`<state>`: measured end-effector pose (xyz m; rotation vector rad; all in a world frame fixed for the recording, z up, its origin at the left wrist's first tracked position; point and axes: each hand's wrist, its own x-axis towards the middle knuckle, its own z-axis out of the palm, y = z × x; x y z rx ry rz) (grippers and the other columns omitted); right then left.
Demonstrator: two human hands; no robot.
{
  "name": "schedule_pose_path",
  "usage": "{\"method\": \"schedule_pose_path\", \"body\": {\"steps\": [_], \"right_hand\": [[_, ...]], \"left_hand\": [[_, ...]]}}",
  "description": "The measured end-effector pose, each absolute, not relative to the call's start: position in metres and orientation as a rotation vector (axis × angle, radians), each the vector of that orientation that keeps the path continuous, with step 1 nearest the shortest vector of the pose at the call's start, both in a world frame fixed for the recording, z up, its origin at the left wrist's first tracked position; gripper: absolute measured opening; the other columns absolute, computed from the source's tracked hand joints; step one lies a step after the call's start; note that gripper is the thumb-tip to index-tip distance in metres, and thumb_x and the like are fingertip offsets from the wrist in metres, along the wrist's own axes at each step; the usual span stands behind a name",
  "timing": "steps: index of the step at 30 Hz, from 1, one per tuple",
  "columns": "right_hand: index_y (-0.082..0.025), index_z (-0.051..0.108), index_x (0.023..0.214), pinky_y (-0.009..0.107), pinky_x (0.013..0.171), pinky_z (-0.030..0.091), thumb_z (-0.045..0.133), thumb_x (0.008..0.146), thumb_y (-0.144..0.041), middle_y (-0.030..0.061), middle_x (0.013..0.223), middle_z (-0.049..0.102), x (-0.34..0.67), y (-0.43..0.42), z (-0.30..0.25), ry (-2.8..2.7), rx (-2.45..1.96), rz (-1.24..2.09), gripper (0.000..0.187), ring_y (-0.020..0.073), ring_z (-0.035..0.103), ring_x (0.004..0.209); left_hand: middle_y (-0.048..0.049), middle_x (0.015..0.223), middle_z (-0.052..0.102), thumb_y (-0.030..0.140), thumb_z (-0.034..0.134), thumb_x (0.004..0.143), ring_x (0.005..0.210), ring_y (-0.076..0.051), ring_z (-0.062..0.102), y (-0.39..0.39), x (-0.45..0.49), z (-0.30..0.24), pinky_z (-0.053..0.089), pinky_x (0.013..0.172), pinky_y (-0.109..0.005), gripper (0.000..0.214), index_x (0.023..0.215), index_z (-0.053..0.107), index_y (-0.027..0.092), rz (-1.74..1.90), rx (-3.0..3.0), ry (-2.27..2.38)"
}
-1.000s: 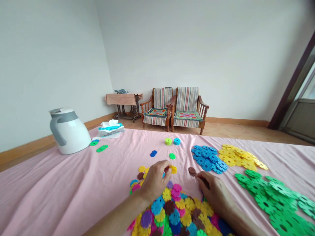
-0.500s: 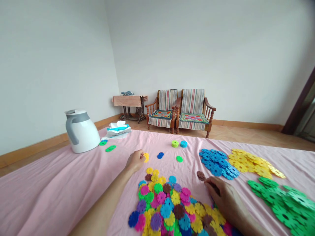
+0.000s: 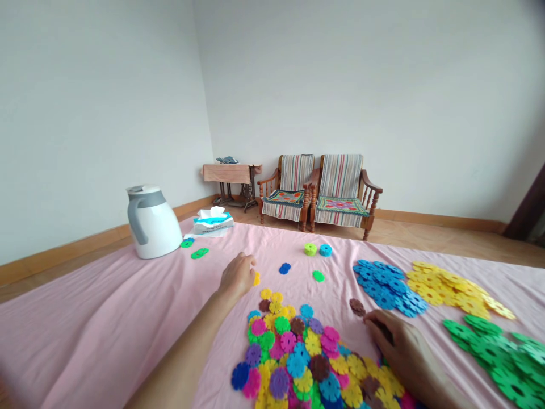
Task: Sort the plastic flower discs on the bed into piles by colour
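My left hand (image 3: 238,274) is above the pink cloth with its fingers closed at a yellow snowflake disc (image 3: 256,278), mostly covered by the hand. My right hand (image 3: 394,335) rests at the right side of a mixed heap of coloured snowflake discs (image 3: 293,358). Its thumb and index finger curve together at the tips, and no disc shows between them. Just beyond those fingertips lie brown discs (image 3: 357,307). A dark blue pair (image 3: 285,268) and a bright green piece (image 3: 318,276) lie farther out between the hands.
Sorted blue discs (image 3: 383,287), yellow discs (image 3: 455,287) and green discs (image 3: 498,352) spread on the right. Lime (image 3: 310,249) and light-blue (image 3: 326,250) stacks stand farther back. A white jug (image 3: 157,227), tissue pack (image 3: 213,221) and linked green discs (image 3: 200,253) are at left.
The whole view has shifted slightly, so things appear farther right. My left hand has turned and now covers more of the yellow disc. My right hand stays beside the heap.
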<state>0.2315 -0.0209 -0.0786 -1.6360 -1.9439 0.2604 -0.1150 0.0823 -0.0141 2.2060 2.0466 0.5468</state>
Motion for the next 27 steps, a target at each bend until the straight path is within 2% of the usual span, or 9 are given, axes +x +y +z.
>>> {"method": "schedule_pose_path", "body": {"steps": [4, 8, 11, 15, 18, 27], "right_hand": [[-0.023, 0.063, 0.084, 0.027, 0.069, 0.045, 0.038, 0.089, -0.042, 0.0029, 0.084, 0.069, 0.231, -0.021, -0.079, -1.948, -1.627, 0.245, 0.032, 0.0185, 0.063, 0.078], [-0.022, 0.062, 0.083, 0.027, 0.067, 0.044, 0.036, 0.09, -0.041, 0.0033, 0.081, 0.068, 0.231, -0.021, -0.078, -1.948, -1.638, 0.214, 0.033, 0.0186, 0.063, 0.075], [-0.022, 0.062, 0.086, 0.028, 0.069, 0.044, 0.036, 0.09, -0.041, 0.0037, 0.083, 0.068, 0.232, -0.021, -0.079, -1.957, -1.644, 0.221, 0.032, 0.0189, 0.063, 0.078], [-0.022, 0.061, 0.086, 0.028, 0.071, 0.044, 0.037, 0.09, -0.042, 0.0039, 0.084, 0.068, 0.232, -0.02, -0.078, -1.963, -1.65, 0.237, 0.032, 0.0192, 0.062, 0.079], [-0.022, 0.061, 0.087, 0.028, 0.072, 0.044, 0.036, 0.091, -0.04, 0.0045, 0.085, 0.068, 0.228, -0.023, -0.071, -1.96, -1.639, 0.222, 0.032, 0.0195, 0.063, 0.08], [-0.021, 0.062, 0.086, 0.028, 0.071, 0.045, 0.037, 0.09, -0.037, 0.0053, 0.085, 0.069, 0.224, -0.029, -0.066, -1.948, -1.634, 0.197, 0.03, 0.0198, 0.063, 0.079]], "left_hand": [[0.0002, 0.089, 0.064, 0.004, 0.054, 0.066, 0.078, -0.014, 0.06, 0.073, -0.106, -0.012, 0.043, 0.071, -0.019, 0.028, 0.085, 0.066, 0.021, 0.397, 2.401, 1.641], [-0.0019, 0.086, 0.062, 0.002, 0.056, 0.059, 0.074, -0.014, 0.059, 0.07, -0.102, -0.019, 0.043, 0.067, -0.02, 0.025, 0.077, 0.065, 0.018, 0.323, 2.443, 1.497], [-0.0019, 0.083, 0.06, 0.004, 0.057, 0.06, 0.07, -0.013, 0.057, 0.07, -0.103, -0.022, 0.041, 0.062, -0.02, 0.02, 0.075, 0.061, 0.016, 0.334, 2.422, 1.508], [0.0029, 0.072, 0.059, 0.006, 0.06, 0.059, 0.064, -0.012, 0.055, 0.072, -0.106, -0.02, 0.038, 0.056, -0.018, 0.018, 0.073, 0.058, 0.017, 0.364, 2.374, 1.521], [0.0046, 0.065, 0.058, 0.006, 0.058, 0.063, 0.062, -0.01, 0.056, 0.078, -0.11, -0.018, 0.037, 0.054, -0.017, 0.013, 0.071, 0.057, 0.017, 0.426, 2.314, 1.577], [0.0, 0.068, 0.063, 0.006, 0.055, 0.069, 0.064, -0.013, 0.058, 0.096, -0.132, -0.025, 0.037, 0.056, -0.019, 0.011, 0.069, 0.058, 0.017, 0.653, 2.106, 1.977]]}}
